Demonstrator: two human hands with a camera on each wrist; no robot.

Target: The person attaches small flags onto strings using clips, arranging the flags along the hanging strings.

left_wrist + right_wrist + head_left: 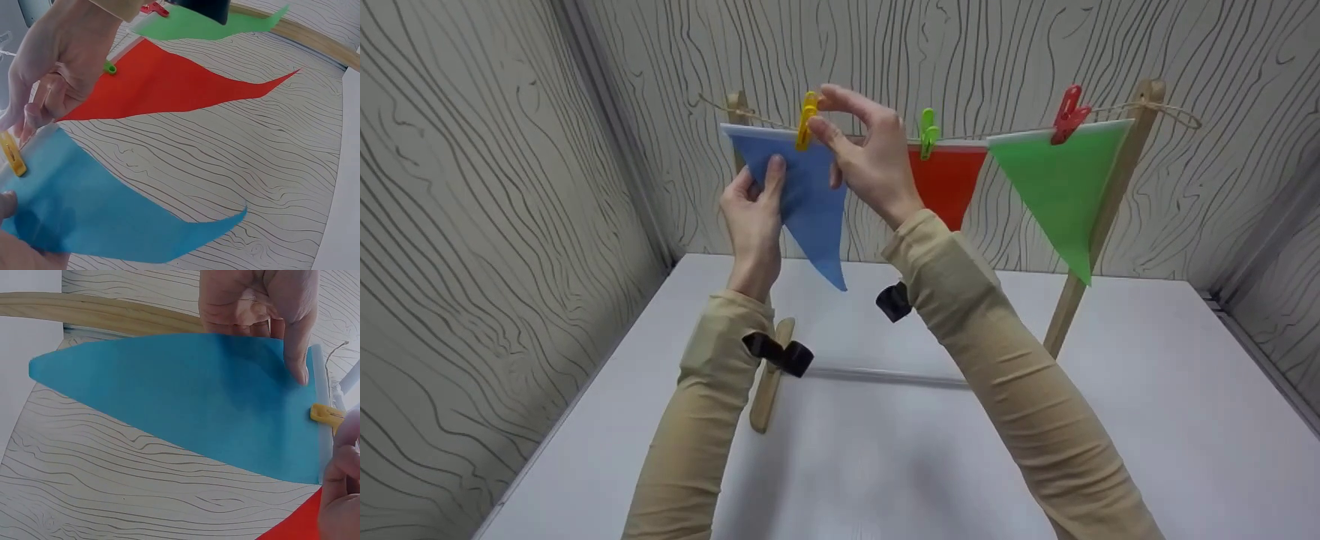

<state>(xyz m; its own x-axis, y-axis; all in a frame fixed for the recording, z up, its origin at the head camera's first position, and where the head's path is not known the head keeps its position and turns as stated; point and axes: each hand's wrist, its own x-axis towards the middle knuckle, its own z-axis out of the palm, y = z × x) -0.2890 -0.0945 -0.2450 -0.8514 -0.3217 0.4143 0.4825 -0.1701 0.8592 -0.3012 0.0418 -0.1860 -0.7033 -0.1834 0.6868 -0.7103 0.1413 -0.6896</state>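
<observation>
A blue pennant (816, 202) with a white top edge hangs from the string near the left post. My left hand (755, 217) holds its left side, thumb on the front and the other fingers behind. On the pennant's top edge sits a yellow clothespin (805, 124), upright in the head view. My right hand (877, 150) has thumb and index finger at that clothespin's upper end; its other fingers are curled. In the right wrist view, the yellow clothespin (323, 413) overlaps the white edge, with the right fingers (344, 467) beside it.
A red pennant (949, 184) hangs by a green clothespin (928, 133), partly behind the right hand. Farther right, a green pennant (1061, 176) hangs by a red clothespin (1069, 116) beside the wooden post (1117, 180). A wooden foot (771, 390) and clear rod (885, 376) lie low over the white table (870, 472).
</observation>
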